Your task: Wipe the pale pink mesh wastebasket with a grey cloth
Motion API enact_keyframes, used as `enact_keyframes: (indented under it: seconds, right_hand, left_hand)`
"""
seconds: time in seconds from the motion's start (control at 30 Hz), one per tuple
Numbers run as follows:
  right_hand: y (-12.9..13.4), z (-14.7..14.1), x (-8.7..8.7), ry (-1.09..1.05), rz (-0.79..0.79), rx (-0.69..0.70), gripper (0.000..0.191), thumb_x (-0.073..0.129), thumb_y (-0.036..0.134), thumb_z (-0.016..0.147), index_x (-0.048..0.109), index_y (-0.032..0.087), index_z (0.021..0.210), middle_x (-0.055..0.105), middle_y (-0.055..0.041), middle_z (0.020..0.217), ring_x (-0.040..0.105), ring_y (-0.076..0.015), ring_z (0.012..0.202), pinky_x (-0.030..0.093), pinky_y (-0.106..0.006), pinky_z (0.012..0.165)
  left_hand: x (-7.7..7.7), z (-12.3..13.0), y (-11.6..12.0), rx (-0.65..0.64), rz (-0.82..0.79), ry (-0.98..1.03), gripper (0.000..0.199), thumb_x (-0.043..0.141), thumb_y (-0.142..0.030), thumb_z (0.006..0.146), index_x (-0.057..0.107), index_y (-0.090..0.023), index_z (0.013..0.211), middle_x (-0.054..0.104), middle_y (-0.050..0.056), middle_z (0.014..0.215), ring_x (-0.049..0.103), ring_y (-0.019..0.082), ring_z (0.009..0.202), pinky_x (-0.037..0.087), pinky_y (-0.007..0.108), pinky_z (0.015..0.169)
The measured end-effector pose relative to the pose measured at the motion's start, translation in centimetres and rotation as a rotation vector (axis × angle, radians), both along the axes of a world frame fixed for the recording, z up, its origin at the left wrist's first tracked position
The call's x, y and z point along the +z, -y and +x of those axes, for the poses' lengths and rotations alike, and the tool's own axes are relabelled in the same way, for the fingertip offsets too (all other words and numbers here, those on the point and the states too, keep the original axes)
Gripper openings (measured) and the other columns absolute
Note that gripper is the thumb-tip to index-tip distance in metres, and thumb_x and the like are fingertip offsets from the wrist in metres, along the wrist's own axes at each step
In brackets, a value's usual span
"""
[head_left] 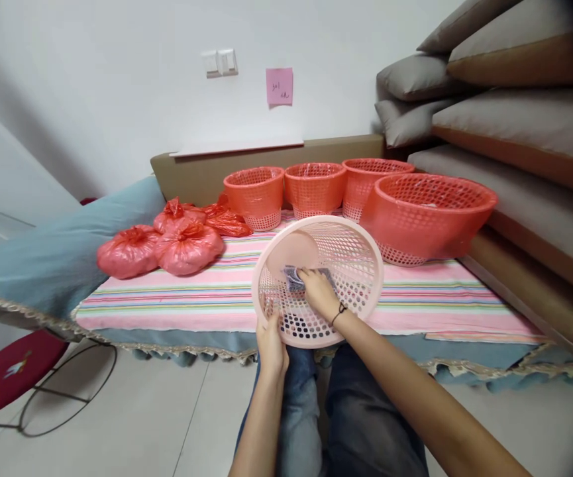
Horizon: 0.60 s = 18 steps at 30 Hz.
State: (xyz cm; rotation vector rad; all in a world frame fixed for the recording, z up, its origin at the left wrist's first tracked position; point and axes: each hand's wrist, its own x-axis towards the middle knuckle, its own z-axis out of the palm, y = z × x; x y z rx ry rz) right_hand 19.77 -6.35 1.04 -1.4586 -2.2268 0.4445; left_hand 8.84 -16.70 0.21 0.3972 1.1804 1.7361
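A pale pink plastic basket [353,242] with perforated walls is tilted toward me at the edge of the striped cloth. My left hand [272,344] grips its near left rim, fingers wrapped over the edge. Inside the basket, my right hand [318,291] presses a dark grey-blue cloth [295,279] against the inner surface, its fingers closed on it. Part of the cloth is hidden under that hand.
Behind stand red baskets [261,192] covered in red plastic film. Several tied red plastic bags [189,248] lie at left on the striped cloth [167,308]. Grey cushions [519,126] are stacked at right. A dark red stool [12,371] stands on the floor.
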Motion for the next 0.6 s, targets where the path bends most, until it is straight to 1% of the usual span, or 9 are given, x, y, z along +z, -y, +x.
enact_keyframes:
  seconds: [0.1,0.17,0.2,0.27,0.33,0.4,0.47,0.53,0.6]
  right_hand:
    - [-0.1,-2.1,-3.0,-0.073,-0.098,0.031,0.045,0.051,0.005,0.086,0.063,0.016,0.127,0.069,-0.0157,0.125,0.064,-0.0289,0.117,0.043,-0.042,0.104]
    - [0.2,-3.1,-4.4,-0.165,-0.14,0.076,0.044,0.051,0.007,0.086,0.063,0.018,0.127,0.071,-0.0134,0.124,0.066,-0.0278,0.113,0.047,-0.042,0.102]
    - [0.5,-3.4,-4.9,-0.221,-0.152,0.104,0.045,0.049,0.008,0.087,0.063,0.018,0.128,0.071,-0.0126,0.125,0.067,-0.0265,0.112,0.048,-0.041,0.101]
    - [0.9,-3.7,-5.3,-0.338,-0.165,0.168,0.047,0.045,0.01,0.088,0.061,0.018,0.131,0.07,-0.0103,0.127,0.067,-0.0228,0.112,0.05,-0.038,0.1]
    - [1.5,-3.4,-5.4,-0.449,-0.163,0.234,0.051,0.042,0.011,0.086,0.06,0.02,0.134,0.069,-0.0079,0.13,0.066,-0.0202,0.114,0.05,-0.037,0.102]
    - [2.3,-2.8,-5.5,-0.543,-0.166,0.292,0.053,0.042,0.011,0.084,0.062,0.02,0.133,0.07,-0.0067,0.129,0.065,-0.0204,0.115,0.05,-0.039,0.103]
    - [3.3,-1.9,-5.5,-0.61,-0.174,0.359,0.054,0.042,0.01,0.082,0.065,0.02,0.13,0.071,-0.0067,0.127,0.065,-0.0213,0.115,0.049,-0.043,0.105]
    - [4.3,-0.7,-5.5,-0.609,-0.162,0.429,0.061,0.041,0.006,0.077,0.065,0.02,0.131,0.067,-0.007,0.133,0.062,-0.0214,0.123,0.045,-0.045,0.111]
    - [5.3,0.5,-5.5,-0.509,-0.133,0.495,0.071,0.039,0.0,0.069,0.065,0.02,0.132,0.06,-0.0073,0.143,0.054,-0.0204,0.134,0.038,-0.046,0.117]
  left_hand:
    - [-0.6,-0.4,0.1,-0.019,0.058,-0.041,0.064,0.068,-0.028,0.082,0.052,-0.03,0.144,0.05,0.006,0.153,0.056,0.027,0.132,0.049,0.04,0.105]
    - [-1.2,-0.6,-0.1,-0.054,0.108,-0.098,0.056,0.069,-0.029,0.082,0.059,-0.025,0.137,0.055,0.007,0.148,0.053,0.025,0.135,0.043,0.037,0.111]
    - [-1.4,-0.7,-0.2,-0.076,0.129,-0.133,0.052,0.07,-0.03,0.082,0.062,-0.024,0.133,0.058,0.008,0.146,0.052,0.025,0.136,0.041,0.036,0.113]
    - [-1.6,-0.7,-0.5,-0.114,0.17,-0.21,0.049,0.071,-0.031,0.083,0.064,-0.023,0.131,0.06,0.007,0.143,0.051,0.024,0.137,0.036,0.036,0.116]
    - [-1.6,-0.6,-0.7,-0.11,0.199,-0.271,0.049,0.07,-0.034,0.085,0.064,-0.023,0.132,0.06,0.007,0.143,0.049,0.023,0.138,0.032,0.035,0.119]
    - [-1.5,-0.4,-1.0,-0.085,0.201,-0.294,0.049,0.067,-0.037,0.087,0.062,-0.023,0.134,0.06,0.007,0.143,0.049,0.022,0.138,0.031,0.036,0.119]
    - [-1.4,-0.4,-1.3,-0.065,0.181,-0.285,0.049,0.066,-0.039,0.088,0.062,-0.022,0.134,0.062,0.008,0.141,0.052,0.023,0.135,0.034,0.037,0.117]
    - [-1.5,-0.7,-1.7,-0.042,0.164,-0.28,0.048,0.067,-0.04,0.086,0.065,-0.021,0.13,0.065,0.008,0.136,0.056,0.023,0.131,0.036,0.037,0.115]
    - [-1.5,-1.4,-2.0,-0.016,0.147,-0.286,0.045,0.069,-0.04,0.084,0.068,-0.021,0.125,0.068,0.007,0.13,0.058,0.023,0.127,0.037,0.035,0.113]
